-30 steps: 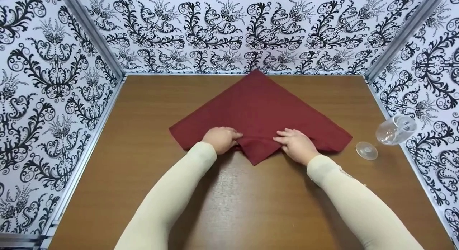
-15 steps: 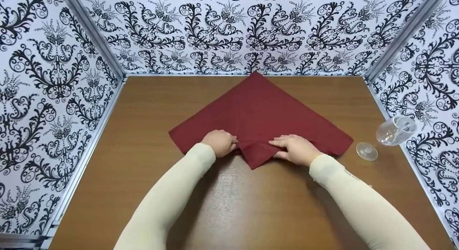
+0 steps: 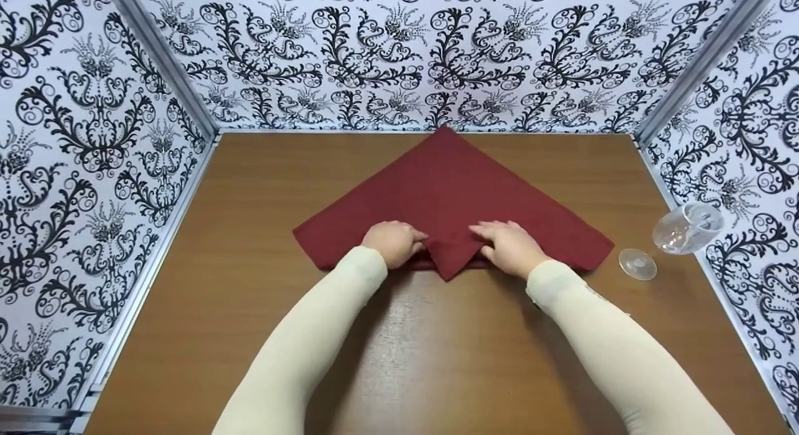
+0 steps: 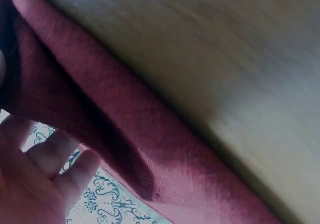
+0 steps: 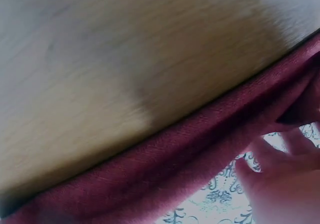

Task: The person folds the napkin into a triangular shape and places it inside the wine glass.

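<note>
A dark red cloth napkin [image 3: 443, 185] lies on the wooden table, one point at the back and its near edge folded. At the middle of that near edge, a small triangular flap points toward me. My left hand [image 3: 391, 243] pinches the cloth at the flap's left side, thumb and forefinger together. On the other side, my right hand [image 3: 512, 248] holds the flap's right edge between thumb and extended fingers. Both wrist views show the rolled near fold, with the left fingers [image 4: 75, 174] and right fingers [image 5: 260, 156] against the cloth; the thumbs are mostly hidden there.
A clear stemmed glass [image 3: 686, 229] stands on its round foot [image 3: 638, 264] to the right of the napkin. Black-and-white patterned panels [image 3: 399, 60] wall in the table [image 3: 249, 191] at the back and sides. The napkin's back point reaches the table's far edge.
Both hands have shifted slightly away from me, the left one also rightward. The flap between them has moved back, its tip now narrower and closer to the fold.
</note>
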Demonstrator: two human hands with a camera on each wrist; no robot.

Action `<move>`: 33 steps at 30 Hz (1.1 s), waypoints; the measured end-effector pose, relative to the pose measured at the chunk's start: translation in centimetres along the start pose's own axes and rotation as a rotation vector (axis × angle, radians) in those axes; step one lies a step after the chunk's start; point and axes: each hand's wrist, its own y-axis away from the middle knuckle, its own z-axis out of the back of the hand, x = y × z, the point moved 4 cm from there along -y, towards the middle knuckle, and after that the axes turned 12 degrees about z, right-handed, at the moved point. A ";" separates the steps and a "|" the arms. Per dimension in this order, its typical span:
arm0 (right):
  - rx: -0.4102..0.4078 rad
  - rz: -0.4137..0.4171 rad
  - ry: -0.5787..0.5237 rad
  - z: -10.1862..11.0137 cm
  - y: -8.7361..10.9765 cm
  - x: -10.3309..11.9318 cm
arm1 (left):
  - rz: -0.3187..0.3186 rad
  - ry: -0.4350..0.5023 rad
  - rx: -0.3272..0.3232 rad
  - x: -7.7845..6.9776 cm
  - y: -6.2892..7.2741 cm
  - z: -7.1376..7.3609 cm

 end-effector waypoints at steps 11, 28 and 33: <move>0.066 0.104 0.129 -0.7 -0.2 1.0 | -0.013 -0.052 0.036 -0.4 0.0 -0.5; 0.128 0.097 0.087 -1.2 0.8 1.2 | -0.054 -0.112 0.098 -0.2 0.7 -1.5; 0.078 0.099 0.041 -0.9 0.3 1.4 | -0.120 -0.048 0.048 -0.8 0.5 -0.9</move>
